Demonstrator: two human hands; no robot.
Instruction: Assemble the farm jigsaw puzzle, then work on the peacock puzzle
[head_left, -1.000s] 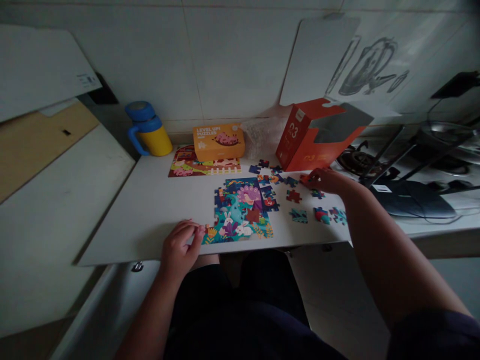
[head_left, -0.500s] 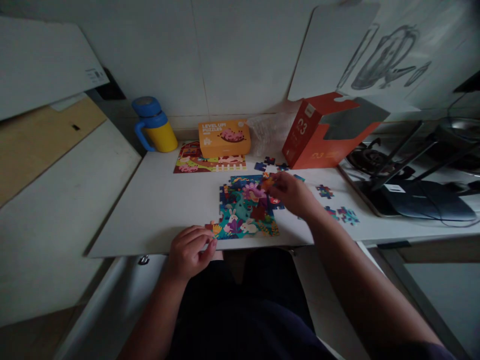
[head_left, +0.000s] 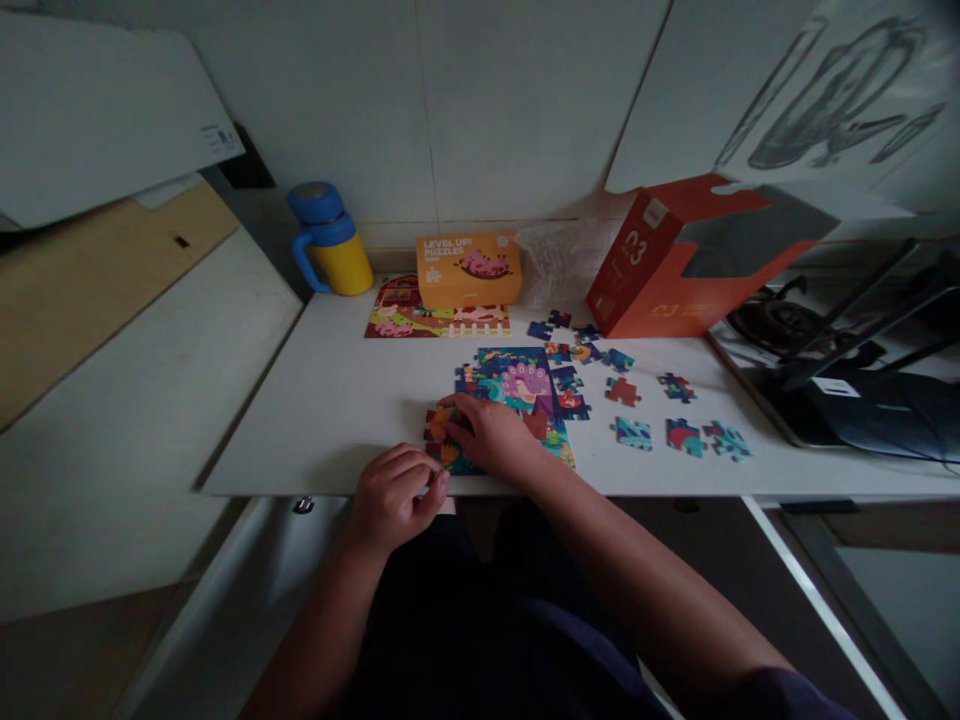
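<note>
On the white tabletop lies a partly joined jigsaw puzzle (head_left: 525,380) with a purple creature and dark blue borders. My right hand (head_left: 491,432) reaches across its lower part, fingertips closed on an orange puzzle piece (head_left: 438,420) at the left edge. Whether that piece is locked in cannot be told. My left hand (head_left: 399,495) is curled at the lower left corner, thumb and fingers together beside the puzzle; anything pinched there is hidden. Loose pieces lie to the right, among them a reddish-brown piece (head_left: 623,391) and a light blue piece (head_left: 632,433).
Behind the puzzle, an orange puzzle box (head_left: 469,270) stands on a farm picture (head_left: 397,322). A blue and yellow jug (head_left: 330,245) is at the back left. To the right are a red open box (head_left: 660,265), clear plastic wrap (head_left: 562,265) and a gas stove (head_left: 795,320).
My right hand has moved left and toward me with the orange piece, from the puzzle's upper right to its left edge. My left hand stays by the corner. The view has shifted slightly.
</note>
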